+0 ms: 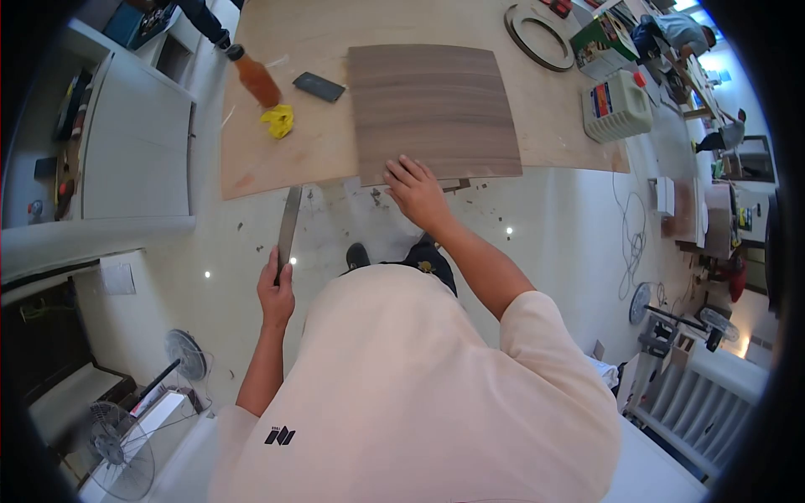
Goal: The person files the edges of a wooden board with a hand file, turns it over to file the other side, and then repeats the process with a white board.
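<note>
A: Left hand (276,293)?
B: Fist closed round the near end of a long flat bar (288,222). The far tip meets the near edge of the plywood top (277,163).
A: Right hand (417,194)?
B: Open, fingers spread flat on the near edge of the dark veneer sheet (432,109), wrist out over the floor.
A: Where does the sheet lie?
B: Flat on the plywood top, near edge about level with the top's edge. Bare board on both sides.
A: Anything in the way?
B: Left of the sheet: phone (319,86), yellow rag (279,121), orange bottle (256,80), all apart from it. Right: white jerrycan (616,105) near the corner. Beyond: wooden ring (541,38). Floor below shows scraps, a loose cable (631,243) and a fan (122,440) lower left
</note>
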Motion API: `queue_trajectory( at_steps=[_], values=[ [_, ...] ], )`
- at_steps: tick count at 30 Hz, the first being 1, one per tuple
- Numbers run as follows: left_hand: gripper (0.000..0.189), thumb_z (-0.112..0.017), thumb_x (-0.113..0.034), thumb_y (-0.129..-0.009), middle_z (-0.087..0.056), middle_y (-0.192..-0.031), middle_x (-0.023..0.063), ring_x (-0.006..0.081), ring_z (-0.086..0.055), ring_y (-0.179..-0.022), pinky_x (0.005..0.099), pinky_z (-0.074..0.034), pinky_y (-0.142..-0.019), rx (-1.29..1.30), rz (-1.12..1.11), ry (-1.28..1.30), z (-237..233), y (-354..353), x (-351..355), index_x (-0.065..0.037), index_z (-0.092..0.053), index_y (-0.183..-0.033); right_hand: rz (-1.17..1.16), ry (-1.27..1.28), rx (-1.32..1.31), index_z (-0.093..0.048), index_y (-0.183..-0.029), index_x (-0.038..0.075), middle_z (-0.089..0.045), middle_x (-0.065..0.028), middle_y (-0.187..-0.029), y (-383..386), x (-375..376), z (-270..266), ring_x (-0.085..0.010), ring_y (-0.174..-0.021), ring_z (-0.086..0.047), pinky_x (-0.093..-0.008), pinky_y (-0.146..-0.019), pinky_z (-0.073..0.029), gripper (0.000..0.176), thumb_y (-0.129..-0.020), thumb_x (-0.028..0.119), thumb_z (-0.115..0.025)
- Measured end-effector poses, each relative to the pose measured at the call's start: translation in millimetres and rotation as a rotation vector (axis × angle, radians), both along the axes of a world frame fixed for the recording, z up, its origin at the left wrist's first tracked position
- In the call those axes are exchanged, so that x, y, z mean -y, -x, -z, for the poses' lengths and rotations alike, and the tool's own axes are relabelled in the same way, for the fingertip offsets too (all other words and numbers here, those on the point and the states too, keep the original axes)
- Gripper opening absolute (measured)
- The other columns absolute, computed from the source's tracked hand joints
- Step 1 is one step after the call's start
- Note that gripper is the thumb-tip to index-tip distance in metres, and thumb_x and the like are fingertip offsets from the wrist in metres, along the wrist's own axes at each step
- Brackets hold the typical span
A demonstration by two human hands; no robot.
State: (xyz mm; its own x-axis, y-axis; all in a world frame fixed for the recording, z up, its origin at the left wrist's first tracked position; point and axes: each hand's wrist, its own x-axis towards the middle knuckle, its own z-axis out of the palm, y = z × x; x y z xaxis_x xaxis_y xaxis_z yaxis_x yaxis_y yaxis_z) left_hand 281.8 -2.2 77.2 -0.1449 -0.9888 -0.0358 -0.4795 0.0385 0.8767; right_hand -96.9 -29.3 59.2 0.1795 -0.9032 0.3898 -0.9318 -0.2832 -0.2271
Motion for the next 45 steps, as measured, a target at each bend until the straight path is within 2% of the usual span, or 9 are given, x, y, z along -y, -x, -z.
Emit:
queue_trajectory(
  at_steps=[8, 17, 23, 26, 29, 32, 35, 41, 45],
  values=[
    [0.049, -0.06, -0.02, -0.1, -0.068, -0.121, 0.0137, 0.0171, -0.062, -0.108, 0.0273, -0.045, -0.096, -0.105, 0.1, -0.334, 9, -11, -5, -0.005, -0.05, -0.146, 0.026, -0.071, 0.13, -0.072, -0.105, 0.01, -0.062, -0.0053, -0.115, -39, 40, -16, -0.0287, -0.108, -0.056, -0.0446, -0.093, -0.044, 0.036, -0.079, 0.035, -0.078],
    [0.052, -0.06, -0.025, -0.1, -0.059, -0.138, 0.0208, 0.026, -0.059, -0.126, 0.0338, -0.043, -0.106, -0.186, 0.167, -0.496, 14, 22, -40, -0.005, -0.048, -0.146, -0.178, -0.284, -0.313, -0.048, -0.145, 0.02, -0.04, -0.0083, -0.154, -17, 52, -27, -0.0305, -0.14, -0.037, -0.0577, -0.112, -0.031, 0.069, -0.081, 0.021, -0.072],
    [0.052, -0.058, -0.025, -0.1, -0.056, -0.141, 0.0231, 0.0275, -0.058, -0.128, 0.0348, -0.042, -0.107, -0.273, 0.048, -0.478, 13, 57, -68, -0.004, -0.046, -0.147, -0.309, -0.194, -0.388, -0.05, -0.143, 0.015, -0.041, -0.0109, -0.152, -3, 54, -6, -0.0358, -0.136, -0.041, -0.0651, -0.109, -0.033, 0.063, -0.082, 0.011, -0.064],
    [0.051, -0.056, -0.025, -0.101, -0.067, -0.124, 0.0183, 0.0236, -0.066, -0.109, 0.0332, -0.048, -0.098, -0.237, -0.044, -0.492, 10, 78, -90, -0.005, -0.046, -0.148, -0.346, -0.143, -0.401, -0.049, -0.142, 0.012, -0.042, -0.0128, -0.15, 6, 39, -5, -0.035, -0.135, -0.042, -0.0622, -0.11, -0.033, 0.071, -0.073, 0.003, -0.066],
    [0.051, -0.051, -0.026, -0.105, -0.049, -0.08, 0.0002, 0.0092, -0.049, -0.066, 0.0258, -0.05, -0.065, -0.452, -0.124, -0.679, 4, 109, -107, -0.01, -0.041, -0.153, -0.394, -0.128, -0.382, -0.05, -0.142, 0.012, -0.043, -0.012, -0.15, 20, 18, -8, -0.0343, -0.133, -0.044, -0.0614, -0.109, -0.034, 0.072, -0.073, 0.003, -0.066],
    [0.05, -0.046, -0.027, -0.107, -0.043, -0.075, -0.0006, 0.009, -0.045, -0.061, 0.0239, -0.048, -0.057, -0.635, -0.163, -0.797, -9, 148, -117, -0.014, -0.038, -0.155, -0.42, -0.173, -0.373, -0.052, -0.141, 0.013, -0.045, -0.0092, -0.15, 31, 1, -12, -0.0323, -0.133, -0.045, -0.0619, -0.109, -0.034, 0.06, -0.083, 0.012, -0.065],
    [0.053, -0.046, -0.026, -0.106, -0.055, -0.085, 0.0038, 0.0143, -0.052, -0.07, 0.0278, -0.051, -0.076, -0.544, -0.127, -0.759, -7, 177, -121, -0.009, -0.035, -0.155, -0.455, -0.181, -0.366, -0.052, -0.142, 0.012, -0.045, -0.0089, -0.151, 37, -2, -16, -0.0335, -0.134, -0.044, -0.0578, -0.11, -0.033, 0.061, -0.084, 0.022, -0.069],
    [0.052, -0.045, -0.03, -0.107, -0.068, -0.107, 0.025, 0.0341, -0.069, -0.096, 0.0361, -0.05, -0.091, -0.411, -0.293, -0.117, 40, 223, -151, -0.007, -0.036, -0.153, -0.55, -0.329, -0.149, -0.046, -0.147, 0.007, -0.039, -0.0138, -0.156, 60, 34, -29, -0.038, -0.142, -0.036, -0.0545, -0.115, -0.027, 0.068, -0.092, 0.043, -0.065],
    [0.051, -0.047, -0.029, -0.106, -0.064, -0.121, 0.0288, 0.0366, -0.065, -0.113, 0.0354, -0.048, -0.097, -0.475, -0.292, -0.383, 29, 212, -160, -0.008, -0.038, -0.152, -0.425, -0.291, -0.265, -0.041, -0.151, 0.007, -0.033, -0.0157, -0.16, 61, 42, -11, -0.0374, -0.148, -0.027, -0.0547, -0.119, -0.018, 0.072, -0.095, 0.05, -0.056]
  ],
)
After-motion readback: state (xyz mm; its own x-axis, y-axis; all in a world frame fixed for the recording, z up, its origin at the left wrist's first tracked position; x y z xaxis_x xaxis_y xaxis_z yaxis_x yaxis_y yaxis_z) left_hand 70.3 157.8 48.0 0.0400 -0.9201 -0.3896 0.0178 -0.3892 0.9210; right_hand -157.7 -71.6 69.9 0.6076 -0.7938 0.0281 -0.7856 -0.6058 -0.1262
